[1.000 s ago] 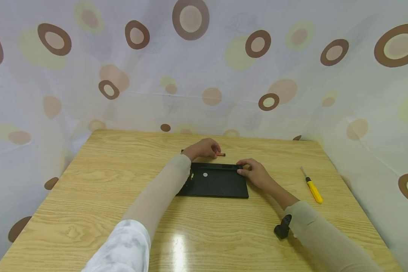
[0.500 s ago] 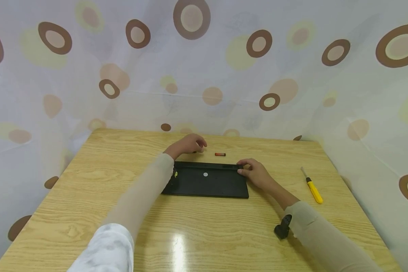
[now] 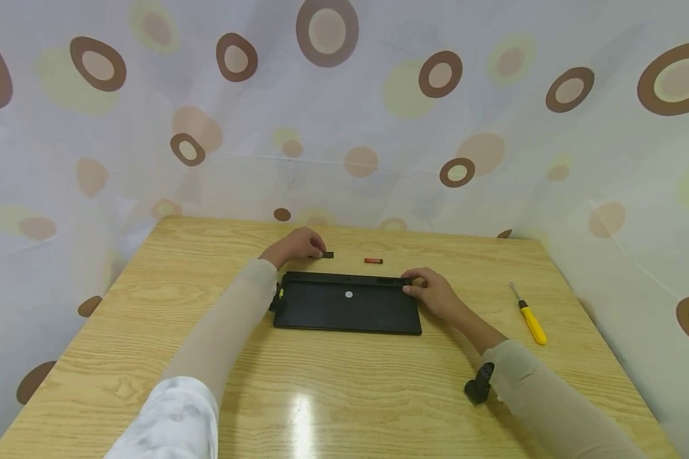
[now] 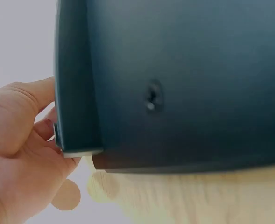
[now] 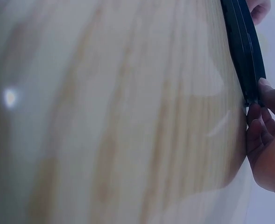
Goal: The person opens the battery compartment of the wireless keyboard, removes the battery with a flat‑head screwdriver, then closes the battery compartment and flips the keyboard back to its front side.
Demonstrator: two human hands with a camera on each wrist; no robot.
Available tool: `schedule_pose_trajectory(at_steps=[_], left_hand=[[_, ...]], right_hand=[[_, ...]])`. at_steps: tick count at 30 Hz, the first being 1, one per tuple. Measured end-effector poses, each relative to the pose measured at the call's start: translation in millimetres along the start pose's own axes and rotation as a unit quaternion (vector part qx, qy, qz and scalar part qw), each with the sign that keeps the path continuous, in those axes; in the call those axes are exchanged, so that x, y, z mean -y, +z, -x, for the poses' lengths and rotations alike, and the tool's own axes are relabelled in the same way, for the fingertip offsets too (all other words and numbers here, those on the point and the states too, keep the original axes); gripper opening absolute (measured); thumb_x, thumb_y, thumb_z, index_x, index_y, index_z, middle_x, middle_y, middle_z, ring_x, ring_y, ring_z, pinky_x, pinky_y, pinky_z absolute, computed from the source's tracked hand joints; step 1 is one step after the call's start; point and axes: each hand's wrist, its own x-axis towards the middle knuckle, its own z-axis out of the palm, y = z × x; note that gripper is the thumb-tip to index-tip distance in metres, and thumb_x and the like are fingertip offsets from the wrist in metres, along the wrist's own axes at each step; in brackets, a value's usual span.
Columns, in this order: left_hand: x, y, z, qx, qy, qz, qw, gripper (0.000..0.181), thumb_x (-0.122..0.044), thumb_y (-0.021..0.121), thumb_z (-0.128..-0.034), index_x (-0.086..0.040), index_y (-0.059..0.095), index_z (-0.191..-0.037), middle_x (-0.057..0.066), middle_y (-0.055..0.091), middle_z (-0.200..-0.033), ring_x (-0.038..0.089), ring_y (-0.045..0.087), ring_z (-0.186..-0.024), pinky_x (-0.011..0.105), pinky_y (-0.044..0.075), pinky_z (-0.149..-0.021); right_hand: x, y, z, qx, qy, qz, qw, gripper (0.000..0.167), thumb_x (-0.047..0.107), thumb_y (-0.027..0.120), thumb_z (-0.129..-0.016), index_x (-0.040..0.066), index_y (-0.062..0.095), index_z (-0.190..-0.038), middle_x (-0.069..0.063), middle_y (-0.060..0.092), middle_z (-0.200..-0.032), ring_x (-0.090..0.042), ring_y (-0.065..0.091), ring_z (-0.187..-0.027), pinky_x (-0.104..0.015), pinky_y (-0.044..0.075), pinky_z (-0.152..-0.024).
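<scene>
A black keyboard [image 3: 347, 307] lies underside up on the table, with a round white sticker on it and a narrow slot at its far right. At its far right corner my right hand [image 3: 432, 293] grips the edge between thumb and fingers; the right wrist view also shows this hand [image 5: 270, 140] on the keyboard's end. Beyond the far left edge, my left hand [image 3: 300, 245] pinches a small flat black cover [image 3: 328, 255], whose left part is hidden by the fingers. A red and black battery [image 3: 373, 261] lies on the table behind the keyboard.
A screwdriver [image 3: 531, 322] with a yellow handle lies on the right side of the wooden table [image 3: 344, 382]. A patterned sheet [image 3: 344, 127] hangs behind and beside the table. One screw hole [image 4: 152, 96] shows on the keyboard's underside in the left wrist view.
My left hand let go of the battery, leaving it on the table. It moved left and took hold of the small black cover. My right hand stayed at the keyboard's corner.
</scene>
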Motion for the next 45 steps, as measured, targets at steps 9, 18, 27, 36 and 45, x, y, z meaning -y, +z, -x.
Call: schedule_pose_trajectory(at_steps=[9, 18, 27, 36, 45], left_hand=[[-3.0, 2.2, 0.2, -0.005, 0.006, 0.013, 0.9999, 0.018, -0.009, 0.062, -0.0996, -0.004, 0.073, -0.113, 0.013, 0.07, -0.114, 0.022, 0.058, -0.092, 0.036, 0.049, -0.085], [-6.7, 1.3, 4.2, -0.003, 0.031, 0.043, 0.9986, 0.027, -0.008, 0.058, -0.1, -0.005, 0.071, -0.123, 0.012, 0.07, -0.121, 0.024, 0.064, -0.1, 0.037, 0.053, -0.086], [-35.6, 5.4, 5.7, 0.0, 0.068, 0.065, 0.9956, 0.027, -0.014, 0.06, -0.1024, -0.006, 0.069, -0.126, 0.011, 0.069, -0.123, 0.024, 0.064, -0.103, 0.039, 0.053, -0.088], [-66.9, 23.0, -6.9, 0.044, 0.104, 0.06, 0.9918, 0.025, -0.015, 0.058, -0.1034, -0.01, 0.07, -0.125, 0.008, 0.071, -0.112, 0.021, 0.066, -0.098, 0.037, 0.052, -0.089], [-93.5, 42.6, -22.3, 0.078, 0.15, 0.025, 0.9853, 0.027, -0.014, 0.058, -0.1035, -0.011, 0.069, -0.128, 0.006, 0.072, -0.117, 0.017, 0.068, -0.105, 0.033, 0.054, -0.092]], right_hand=[[0, 1, -0.4, -0.001, 0.0, 0.0, 1.0, 0.031, 0.018, 0.066, -0.099, 0.01, 0.063, -0.129, -0.014, 0.058, -0.126, -0.023, 0.058, -0.088, -0.035, 0.046, -0.078], [-2, 0, -0.9, 0.001, -0.002, -0.007, 1.0, 0.032, 0.02, 0.067, -0.099, 0.012, 0.063, -0.13, -0.014, 0.058, -0.127, -0.023, 0.058, -0.089, -0.035, 0.047, -0.079], [-2, -3, -1.3, 0.008, -0.005, -0.009, 0.9999, 0.034, 0.02, 0.067, -0.099, 0.011, 0.063, -0.131, -0.016, 0.057, -0.13, -0.025, 0.06, -0.093, -0.036, 0.048, -0.082], [-4, -2, -0.8, 0.009, -0.004, -0.008, 0.9999, 0.034, 0.02, 0.067, -0.099, 0.011, 0.063, -0.132, -0.015, 0.057, -0.132, -0.025, 0.06, -0.095, -0.037, 0.048, -0.082], [-5, -3, -5.0, 0.009, -0.008, -0.013, 0.9998, 0.033, 0.02, 0.067, -0.098, 0.011, 0.064, -0.13, -0.016, 0.058, -0.135, -0.03, 0.061, -0.103, -0.042, 0.049, -0.089]])
